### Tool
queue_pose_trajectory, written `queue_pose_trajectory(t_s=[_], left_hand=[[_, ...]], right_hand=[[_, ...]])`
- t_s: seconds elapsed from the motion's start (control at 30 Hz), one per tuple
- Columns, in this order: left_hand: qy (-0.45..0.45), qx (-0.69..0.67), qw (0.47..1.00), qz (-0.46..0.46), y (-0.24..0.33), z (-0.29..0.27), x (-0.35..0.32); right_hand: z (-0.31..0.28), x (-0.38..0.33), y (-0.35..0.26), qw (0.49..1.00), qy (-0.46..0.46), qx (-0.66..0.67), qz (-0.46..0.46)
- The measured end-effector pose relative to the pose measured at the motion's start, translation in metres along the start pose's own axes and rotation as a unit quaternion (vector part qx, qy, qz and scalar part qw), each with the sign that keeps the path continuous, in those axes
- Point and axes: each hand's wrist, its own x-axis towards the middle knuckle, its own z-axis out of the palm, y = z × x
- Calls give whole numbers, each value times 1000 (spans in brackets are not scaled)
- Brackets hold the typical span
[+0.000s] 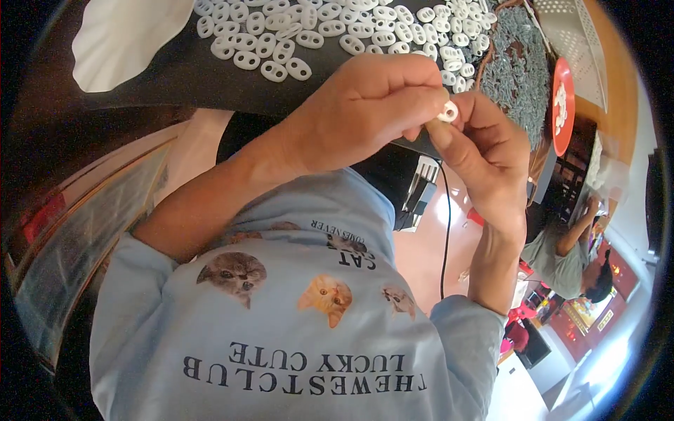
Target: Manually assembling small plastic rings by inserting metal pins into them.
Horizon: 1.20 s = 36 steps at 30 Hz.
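Observation:
My left hand point(365, 105) and my right hand point(484, 147) meet in front of my chest, fingertips pinched together on one small white plastic ring piece point(448, 111). The piece sits between the left thumb and fingers and the right thumb tip. Beyond the hands, a dark tabletop point(175, 70) carries several white oval two-hole plastic pieces point(281, 42) laid out in rows. Part of the held piece is hidden by my fingers.
A pile of grey thin parts point(516, 63) lies at the right end of the table, beside a white perforated basket point(579, 35) and a red round lid point(563, 105). A white sheet point(126, 35) lies at the left. Another person point(572, 252) sits at the right.

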Motion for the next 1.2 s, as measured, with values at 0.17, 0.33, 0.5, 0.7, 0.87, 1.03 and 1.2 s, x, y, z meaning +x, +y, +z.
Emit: queue_pose_trajectory(t_s=[0.17, 0.33, 0.5, 0.7, 0.87, 1.03, 1.2], left_hand=[[17, 26, 999, -7, -2, -1, -1], [38, 42, 998, 10, -5, 3, -3], [61, 59, 996, 20, -6, 5, -4], [51, 55, 997, 20, -6, 3, -6], [54, 28, 998, 16, -6, 4, -8], [67, -8, 998, 16, -8, 6, -9], [78, -1, 997, 26, -7, 7, -9]], right_hand=[[5, -4, 0, 998, 20, 55, 27], [10, -10, 5, 990, 48, 123, 41], [22, -14, 6, 986, 94, 136, 30], [20, -17, 7, 985, 102, 133, 39], [20, -15, 5, 985, 92, 145, 17], [24, -15, 10, 984, 103, 146, -3], [35, -13, 13, 977, 150, 149, -35]])
